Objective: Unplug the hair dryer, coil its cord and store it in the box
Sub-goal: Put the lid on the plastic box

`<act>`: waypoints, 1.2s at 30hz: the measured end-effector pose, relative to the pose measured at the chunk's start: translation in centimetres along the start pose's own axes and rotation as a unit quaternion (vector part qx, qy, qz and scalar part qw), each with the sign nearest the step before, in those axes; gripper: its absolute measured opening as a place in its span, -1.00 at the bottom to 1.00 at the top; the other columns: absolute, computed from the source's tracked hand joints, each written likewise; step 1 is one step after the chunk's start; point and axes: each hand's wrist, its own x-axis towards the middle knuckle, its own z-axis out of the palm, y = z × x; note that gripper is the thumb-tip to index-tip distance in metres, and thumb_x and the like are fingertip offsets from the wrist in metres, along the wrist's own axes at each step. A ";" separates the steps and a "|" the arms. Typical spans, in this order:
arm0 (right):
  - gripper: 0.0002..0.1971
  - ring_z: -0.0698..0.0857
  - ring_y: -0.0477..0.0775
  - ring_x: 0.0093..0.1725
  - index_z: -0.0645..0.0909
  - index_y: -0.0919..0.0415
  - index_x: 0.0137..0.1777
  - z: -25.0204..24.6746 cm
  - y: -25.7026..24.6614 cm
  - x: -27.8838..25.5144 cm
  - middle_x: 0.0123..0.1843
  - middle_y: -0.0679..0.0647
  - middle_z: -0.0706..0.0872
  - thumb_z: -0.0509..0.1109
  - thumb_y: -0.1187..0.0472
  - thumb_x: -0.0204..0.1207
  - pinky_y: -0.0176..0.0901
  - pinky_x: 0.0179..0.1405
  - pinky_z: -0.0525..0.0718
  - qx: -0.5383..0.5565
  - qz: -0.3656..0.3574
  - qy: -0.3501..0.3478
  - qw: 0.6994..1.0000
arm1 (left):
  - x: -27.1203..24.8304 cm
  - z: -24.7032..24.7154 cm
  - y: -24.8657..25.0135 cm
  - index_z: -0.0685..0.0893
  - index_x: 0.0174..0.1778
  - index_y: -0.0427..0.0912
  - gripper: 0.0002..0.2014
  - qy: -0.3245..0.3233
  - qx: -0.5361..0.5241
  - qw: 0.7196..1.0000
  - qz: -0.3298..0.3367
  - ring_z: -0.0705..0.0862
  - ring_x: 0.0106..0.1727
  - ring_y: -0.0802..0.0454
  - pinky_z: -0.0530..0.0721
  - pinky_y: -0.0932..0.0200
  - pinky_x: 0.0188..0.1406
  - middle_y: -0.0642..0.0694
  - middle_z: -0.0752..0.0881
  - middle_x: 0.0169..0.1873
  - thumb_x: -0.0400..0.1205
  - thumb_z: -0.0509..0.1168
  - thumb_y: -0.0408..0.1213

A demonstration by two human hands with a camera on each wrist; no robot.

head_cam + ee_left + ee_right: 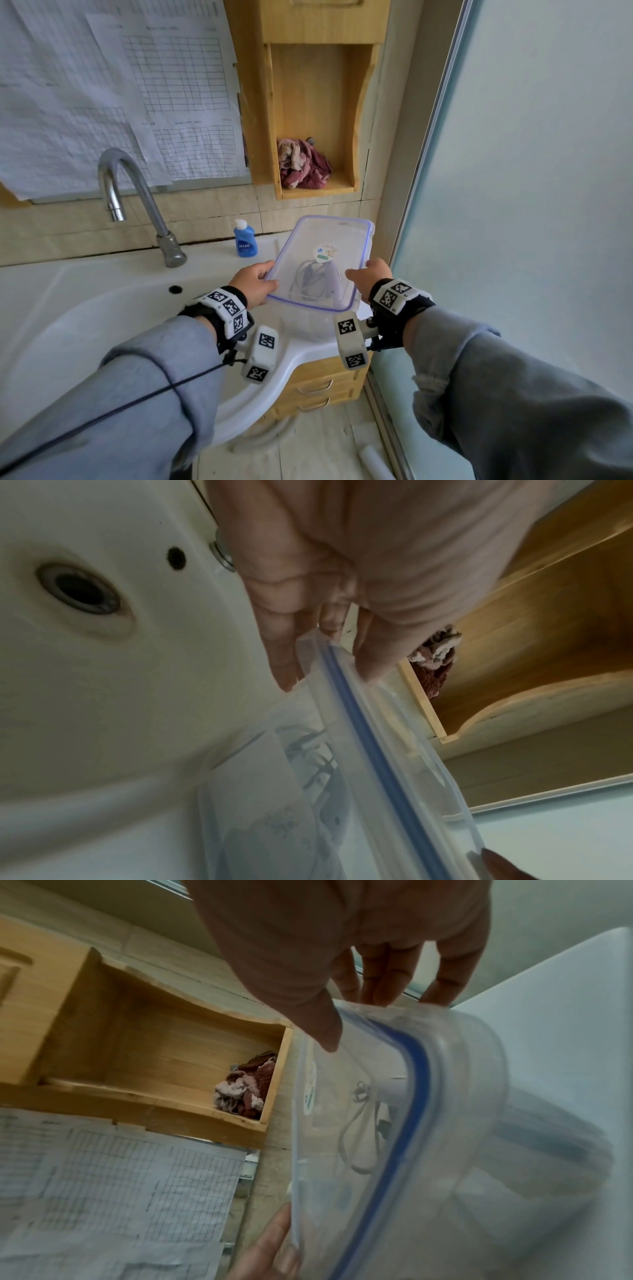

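Note:
A clear lid (322, 253) with a blue seal is held tilted over a clear box (310, 323) on the counter right of the sink. My left hand (270, 275) pinches its left edge and my right hand (356, 270) pinches its right edge. The pale hair dryer (330, 279) and its looped cord lie in the box, seen through the lid. In the left wrist view my left hand (329, 669) clamps the lid (369, 750) above the box (260, 818). In the right wrist view my right hand (359, 1015) grips the lid (394, 1123), with the cord (359, 1139) behind it.
A chrome faucet (137, 198) stands behind the white sink basin (85, 308). A blue bottle (245, 240) is just left of the lid. A wooden shelf (318, 188) holds a red cloth (303, 164). A glass door (513, 205) closes the right side; drawers (318, 387) sit below.

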 end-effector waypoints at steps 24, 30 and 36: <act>-0.60 0.69 0.25 0.28 0.62 0.46 0.19 -1.3 -1.5 5.2 0.17 0.28 0.76 0.37 0.13 0.51 -0.02 0.14 0.66 -0.034 0.039 0.030 0.998 | 5.1 1.3 0.5 0.67 0.18 -0.42 -0.56 0.016 -0.142 0.978 -0.153 0.70 -0.11 -0.19 0.67 -0.26 0.24 -0.35 0.75 -0.15 0.41 0.51 -0.33; -0.58 0.66 0.19 0.32 0.63 0.28 0.33 -1.5 -3.9 9.7 0.32 0.21 0.70 0.34 0.04 0.57 -0.23 -0.10 0.48 -0.082 -0.019 -0.005 0.996 | 8.4 1.9 1.9 0.66 -0.26 -0.25 -0.85 0.036 -0.188 0.967 -0.168 0.69 -0.19 -0.14 0.68 -0.22 0.24 -0.25 0.72 -0.28 0.41 0.51 -0.34; -0.57 0.68 0.18 0.26 0.61 0.26 0.29 -2.1 -5.9 13.0 0.28 0.22 0.70 0.12 -0.02 0.68 -0.32 -0.33 0.48 -0.122 -0.032 -0.011 0.992 | 11.5 2.0 3.1 0.68 -0.01 -0.32 -0.73 0.044 -0.206 0.962 -0.174 0.70 -0.26 -0.06 0.72 -0.09 0.19 -0.22 0.73 -0.25 0.43 0.50 -0.34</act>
